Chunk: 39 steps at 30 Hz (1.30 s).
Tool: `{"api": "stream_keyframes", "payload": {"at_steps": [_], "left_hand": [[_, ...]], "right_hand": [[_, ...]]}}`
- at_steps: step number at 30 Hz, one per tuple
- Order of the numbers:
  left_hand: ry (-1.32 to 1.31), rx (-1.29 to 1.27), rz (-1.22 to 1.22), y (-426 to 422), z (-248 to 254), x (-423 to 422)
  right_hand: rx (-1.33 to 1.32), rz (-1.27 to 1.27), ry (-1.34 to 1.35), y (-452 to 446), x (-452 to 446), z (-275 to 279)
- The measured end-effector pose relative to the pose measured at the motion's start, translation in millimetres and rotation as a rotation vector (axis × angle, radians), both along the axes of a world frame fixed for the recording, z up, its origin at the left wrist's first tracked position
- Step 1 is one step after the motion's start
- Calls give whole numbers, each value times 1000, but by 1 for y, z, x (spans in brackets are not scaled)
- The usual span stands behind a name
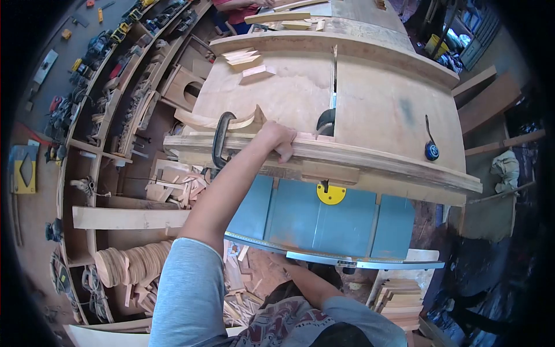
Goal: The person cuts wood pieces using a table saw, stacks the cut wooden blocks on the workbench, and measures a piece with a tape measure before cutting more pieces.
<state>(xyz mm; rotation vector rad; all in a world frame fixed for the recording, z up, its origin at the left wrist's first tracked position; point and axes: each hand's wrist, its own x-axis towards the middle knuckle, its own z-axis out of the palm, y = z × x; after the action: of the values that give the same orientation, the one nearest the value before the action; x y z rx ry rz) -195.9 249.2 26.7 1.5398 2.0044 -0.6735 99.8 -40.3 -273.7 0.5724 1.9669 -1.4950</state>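
My left hand (278, 140) grips the top of the long wooden rail (381, 160), fingers bent over its near edge. Just beyond it a curved wood piece (217, 122) rises to a pointed tip. A black C-clamp (221, 140) sits on the rail to the left of the hand. Right of my fingers, a small wood block lies by the rail, near the dark saw blade (326, 122) in the plywood sled's slot. My right hand (280, 260) is low by the blue saw table's front edge, its fingers mostly hidden.
Cut wood pieces (248, 63) and a blue tape measure (431, 151) lie on the plywood (399, 98). Below the rail is the blue saw table (352, 217) with a yellow insert (331, 195). Shelves of tools and offcuts stand left. Another person's arm (234, 4) shows at the top.
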Motion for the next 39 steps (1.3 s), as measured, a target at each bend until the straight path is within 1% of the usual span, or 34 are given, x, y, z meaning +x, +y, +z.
{"api": "stream_keyframes", "payload": {"at_steps": [4,5,6,7,9,10,11,12,13,14,15,16,18,19,21,22,25,27,28,29,30,31,32,33,34,35,36,37,38,39], "left_hand": [[-12,-5,21,-3,0,0],[-2,-5,40,-3,4,2],[5,1,56,-2,5,5],[3,10,49,-2,7,7],[26,123,7,-14,-4,9],[24,137,17,-20,-14,9],[20,325,61,-27,-27,9],[19,514,105,-35,-36,10],[22,531,117,-45,-41,12],[64,690,51,-58,-45,16],[109,845,-18,-65,-49,22],[114,856,-14,-71,-55,32],[115,1004,69,-69,-55,36],[124,1014,61,-68,-54,39],[97,899,276,-62,-55,47],[99,902,289,-68,-48,56],[46,948,279,-136,-38,104],[8,886,308,-178,-24,139],[-19,848,314,-194,-15,153],[-24,839,327,-206,-4,161],[-125,819,325,-214,8,167],[-225,798,324,-222,13,170],[-227,797,333,-225,9,171],[-319,839,404,-218,6,166],[-413,881,476,-209,3,162],[-404,880,472,-196,2,156],[-405,895,479,-182,-15,148],[-374,914,474,-168,-42,137],[-339,935,467,-158,-55,129],[-333,951,474,-151,-47,126]], "right_hand": [[-29,-21,2,-12,-9,-2],[-60,4,30,-15,-7,4],[-99,87,54,-4,-9,29],[-263,757,127,21,-5,51],[-495,449,622,69,32,127],[-388,464,629,137,28,191],[-282,482,631,205,23,256],[-27,148,956,257,28,293],[58,-252,808,306,25,315],[434,-465,633,353,20,336],[951,-380,709,409,19,311],[1301,-478,753,446,20,275],[1117,-348,260,458,31,291],[1125,-356,271,456,34,287],[1141,-425,291,457,37,276],[1143,-412,296,457,44,277],[1052,-389,291,418,81,270],[924,-201,146,395,101,283],[913,-181,137,388,99,287],[858,-57,88,383,92,290],[806,62,43,381,85,293],[804,72,40,379,77,279],[640,25,197,374,67,253],[474,-30,355,370,57,234],[477,-27,355,363,49,229],[491,-65,388,355,39,226],[508,-98,421,351,32,226],[518,-83,423,350,26,230],[453,-34,345,350,18,234],[388,12,266,350,10,237]]}}
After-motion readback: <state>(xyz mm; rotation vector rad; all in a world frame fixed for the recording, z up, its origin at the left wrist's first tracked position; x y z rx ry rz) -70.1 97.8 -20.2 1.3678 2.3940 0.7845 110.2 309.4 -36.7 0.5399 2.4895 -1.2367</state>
